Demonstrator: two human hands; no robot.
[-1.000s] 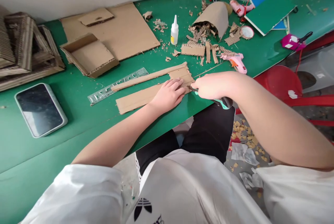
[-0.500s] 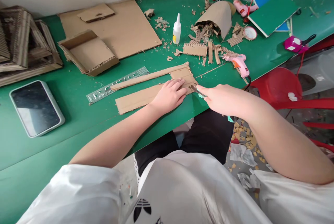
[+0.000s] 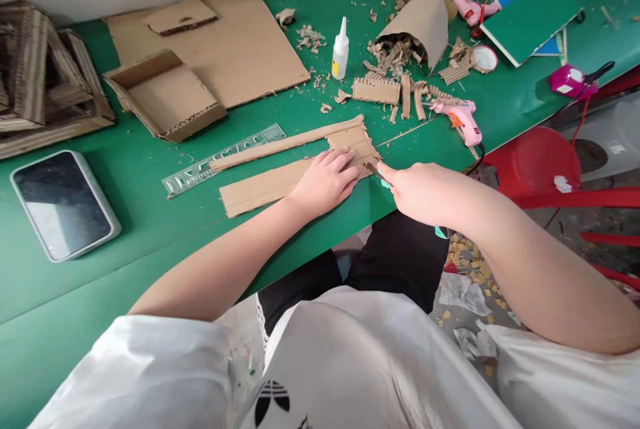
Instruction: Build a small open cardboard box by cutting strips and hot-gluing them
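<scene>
My left hand lies flat, fingers spread, on a piece of cardboard with a long slot cut out of it, near the table's front edge. In my right hand is a utility knife with a turquoise handle, gripped in closed fingers. Its blade meets the cardboard's right end, just right of my left fingertips. Most of the knife's handle is hidden by the hand. A clear plastic ruler lies partly under the cardboard's narrow upper strip.
A phone, a cardboard tray and a large cardboard sheet are on the left. Behind stands a glue bottle. A pink glue gun, cardboard scraps and a green board lie right. A red stool stands beside the table.
The camera view has shifted slightly. My left hand stays pressed on the cardboard, and the knife in my right hand keeps nearly the same place at its right end.
</scene>
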